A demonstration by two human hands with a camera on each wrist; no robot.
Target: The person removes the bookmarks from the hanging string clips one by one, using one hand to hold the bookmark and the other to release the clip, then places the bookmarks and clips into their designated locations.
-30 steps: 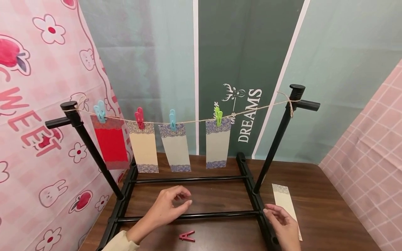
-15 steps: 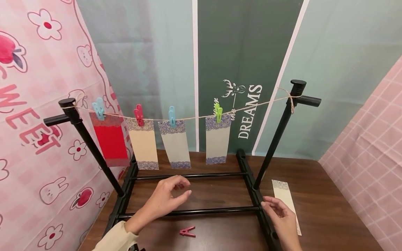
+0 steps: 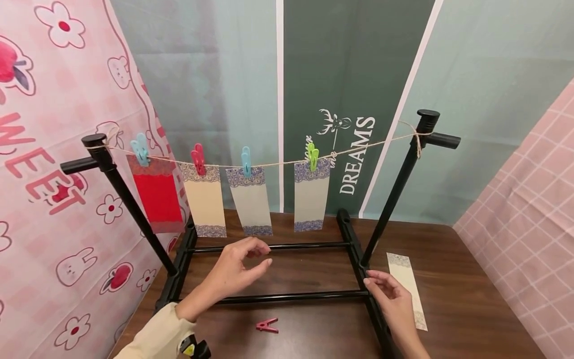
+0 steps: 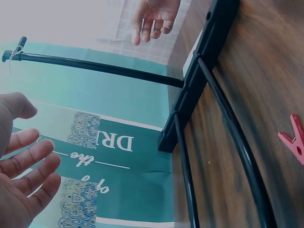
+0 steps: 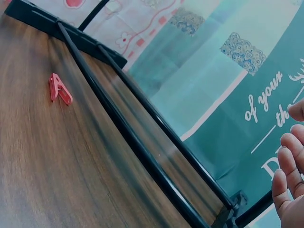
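Both hands have shifted forward since the earlier frame, the right hand (image 3: 393, 299) also slightly inward beside the black frame (image 3: 375, 315), the left hand (image 3: 237, 267) toward the hung cards. Near the right hand, a loose card (image 3: 402, 271) lies flat on the tabletop (image 3: 457, 279), toward its right edge; a red clip (image 3: 262, 326) lies before the front crossbar, toward the tabletop's near edge, which is out of view. Left thumb and fingers stand apart, curved round nothing; right thumb and forefinger tips are close together, with nothing visible between them. Beyond, four hung cards (image 3: 311, 197) dangle from twine (image 3: 374, 144), one clip each. Lifting the left hand carelessly could knock one askew; the right wrist could bump the frame and shake the twine; pushing the loose card instead of lifting it could slide it toward the right edge
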